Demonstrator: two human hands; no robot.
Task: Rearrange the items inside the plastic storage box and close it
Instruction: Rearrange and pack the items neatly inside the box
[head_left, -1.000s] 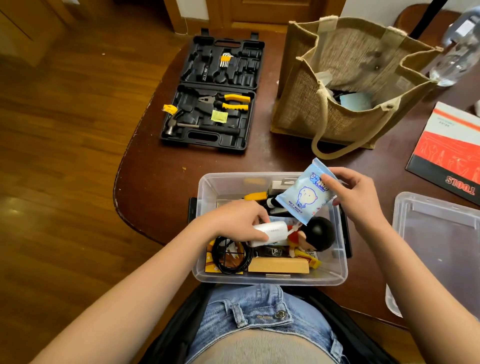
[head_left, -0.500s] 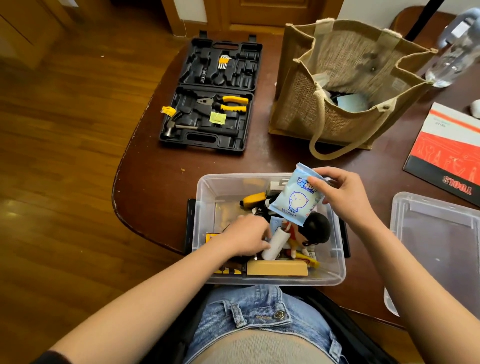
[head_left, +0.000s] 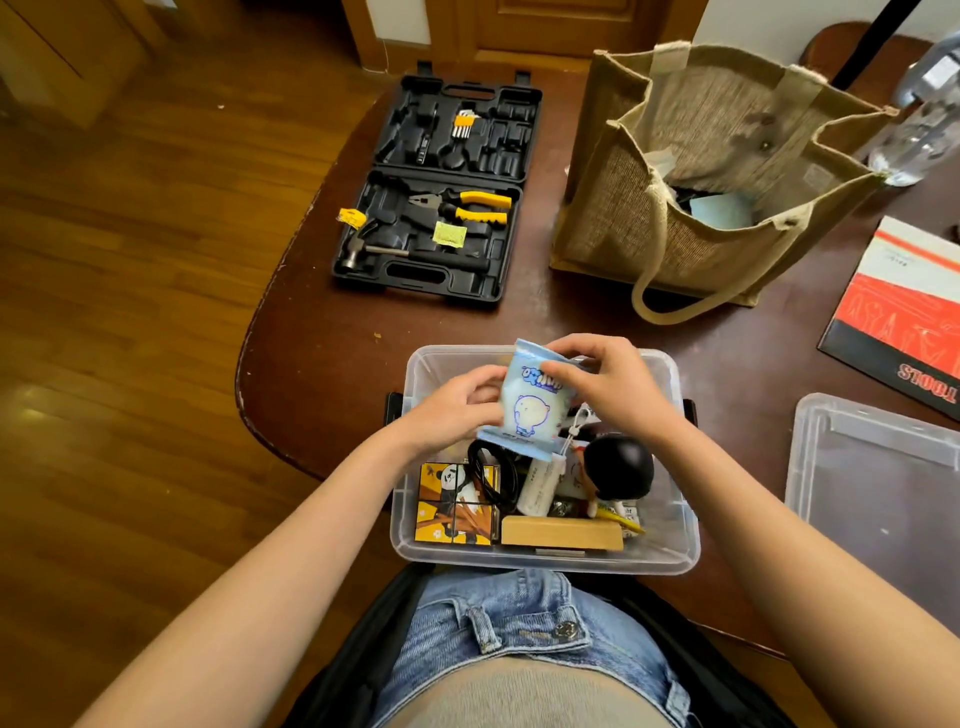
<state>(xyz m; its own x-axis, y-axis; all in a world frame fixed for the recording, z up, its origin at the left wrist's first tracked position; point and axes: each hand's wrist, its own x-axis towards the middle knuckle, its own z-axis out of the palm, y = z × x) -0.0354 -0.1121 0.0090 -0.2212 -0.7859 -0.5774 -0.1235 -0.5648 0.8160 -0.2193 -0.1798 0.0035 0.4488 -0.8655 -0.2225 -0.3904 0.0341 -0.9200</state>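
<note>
The clear box (head_left: 670, 556) sits at the table's near edge, packed with a panda cube (head_left: 447, 512), a black cable (head_left: 488, 475), a white tube (head_left: 540, 486), a black-haired figurine (head_left: 621, 470) and a wooden block (head_left: 561, 532). Its lid (head_left: 878, 478) lies apart on the right. Behind stand an open tool case (head_left: 441, 192) and a jute bag (head_left: 701, 176) — something pale blue shows inside. A second ago the left hand (head_left: 457, 410) was down on the tube; now it has come up, and both hands hold the blue packet (head_left: 530, 405) — left gripping its left edge, right hand (head_left: 608, 389) pinching the top — above the box's far half.
</note>
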